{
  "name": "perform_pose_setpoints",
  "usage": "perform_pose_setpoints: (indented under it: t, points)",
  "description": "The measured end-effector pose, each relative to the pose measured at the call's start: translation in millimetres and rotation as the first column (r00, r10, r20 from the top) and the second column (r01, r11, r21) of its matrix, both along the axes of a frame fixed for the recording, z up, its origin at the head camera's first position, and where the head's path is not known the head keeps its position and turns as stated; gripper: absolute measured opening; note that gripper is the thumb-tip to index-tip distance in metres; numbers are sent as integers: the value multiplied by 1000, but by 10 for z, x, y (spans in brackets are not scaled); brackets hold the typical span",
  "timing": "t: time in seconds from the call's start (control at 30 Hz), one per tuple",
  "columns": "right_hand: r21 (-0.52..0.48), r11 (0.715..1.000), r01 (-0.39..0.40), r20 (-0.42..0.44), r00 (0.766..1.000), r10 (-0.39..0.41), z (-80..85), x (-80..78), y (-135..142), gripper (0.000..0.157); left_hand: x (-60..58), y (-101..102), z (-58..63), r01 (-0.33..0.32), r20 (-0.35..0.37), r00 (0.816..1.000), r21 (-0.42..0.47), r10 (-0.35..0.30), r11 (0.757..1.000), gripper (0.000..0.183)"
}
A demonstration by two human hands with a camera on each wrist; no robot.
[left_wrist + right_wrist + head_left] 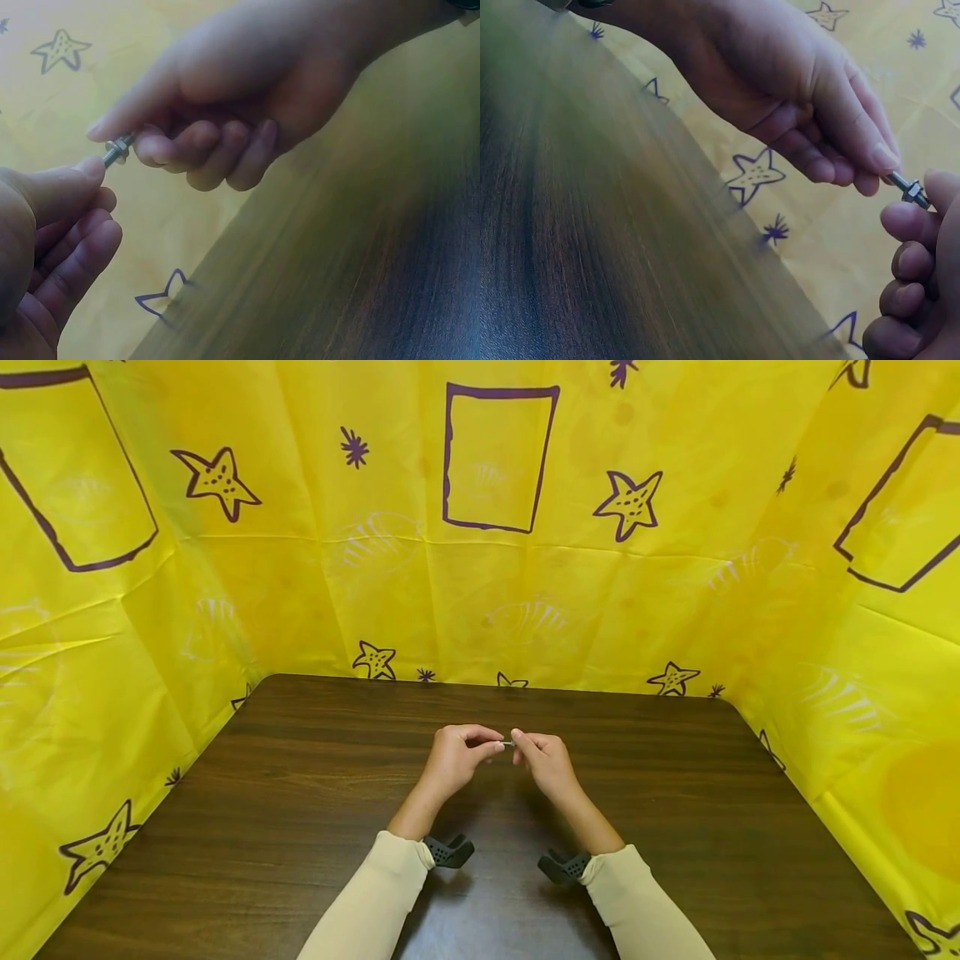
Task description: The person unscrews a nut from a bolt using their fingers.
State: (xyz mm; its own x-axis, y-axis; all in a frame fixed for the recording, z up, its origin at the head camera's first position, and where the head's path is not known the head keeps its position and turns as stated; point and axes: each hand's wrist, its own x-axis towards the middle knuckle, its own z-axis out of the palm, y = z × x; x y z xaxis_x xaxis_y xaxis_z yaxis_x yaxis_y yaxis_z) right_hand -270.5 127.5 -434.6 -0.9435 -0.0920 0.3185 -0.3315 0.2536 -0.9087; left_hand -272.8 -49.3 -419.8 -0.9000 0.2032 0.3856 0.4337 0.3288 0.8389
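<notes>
Close over the table, both hands meet at a small silver bolt [507, 743]. My left hand [455, 756] pinches one end of it between thumb and forefinger. My right hand [550, 764] pinches the other end, its remaining fingers curled in. In the right wrist view a hex nut [913, 192] sits on the shank between the two sets of fingertips, right at the right thumb and forefinger. A flat washer [118, 148] shows beside the nut in the left wrist view. The bolt's two ends are hidden in the fingers.
A dark wood-grain table [300, 810] with rounded far corners lies under the hands. Yellow cloth [495, 602] printed with starfish and fish walls it in at the back and both sides. Each wrist wears a black strap mount [450, 852] that juts inward.
</notes>
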Motion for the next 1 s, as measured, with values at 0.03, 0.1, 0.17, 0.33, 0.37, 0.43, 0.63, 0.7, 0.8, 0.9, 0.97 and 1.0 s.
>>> perform_pose_setpoints:
  t: [0.03, 0.1, 0.17, 0.33, 0.37, 0.43, 0.63, 0.7, 0.8, 0.9, 0.97, 1.0]
  points:
    - [-3, 1000, -7, 0, 1000, 7, 2, -1, -2, 46, 0, -1, -1, -1, -1, 1000, 1, 1, 1000, 12]
    - [-6, 1000, -19, 1, 1000, 19, 5, -1, -4, 45, 2, -2, -5, -3, -3, 1000, 4, 3, 1000, 11]
    - [-15, 999, -29, 10, 1000, 29, 8, 1, -3, 44, 7, -4, -7, -1, -8, 1000, 6, 1, 1000, 9]
    - [-44, 997, -59, 59, 996, 62, 26, 25, 17, 39, 30, -13, -24, 13, -11, 1000, 1, -13, 1000, 8]
    - [-50, 996, -68, 69, 995, 72, 39, 38, 20, 38, 36, -16, -26, 15, -11, 1000, 0, -15, 1000, 8]
    - [-63, 994, -86, 81, 993, 91, 109, 94, 13, 36, 40, -22, -28, 17, -7, 1000, 0, -17, 1000, 9]
    - [-94, 990, -108, 68, 991, 115, 268, 217, -24, 25, 37, -47, -17, 13, -6, 1000, 3, -13, 1000, 10]
    - [-106, 988, -116, 54, 991, 123, 273, 223, -25, 21, 32, -55, -13, 5, -11, 1000, 0, -5, 1000, 9]
    - [-130, 982, -135, 37, 989, 141, 267, 220, -26, 16, 20, -65, -16, 1, -17, 1000, 2, -1, 1000, 8]
    - [-153, 976, -155, 21, 987, 160, 253, 213, -25, 13, 13, -76, -19, -4, -17, 1000, 2, 4, 1000, 7]
    - [-164, 972, -169, 4, 985, 172, 246, 207, -29, 12, 10, -84, -22, -6, -15, 1000, 6, 6, 1000, 6]
    - [-166, 970, -175, -4, 984, 177, 243, 205, -31, 13, 9, -87, -23, -6, -15, 1000, 8, 6, 1000, 6]
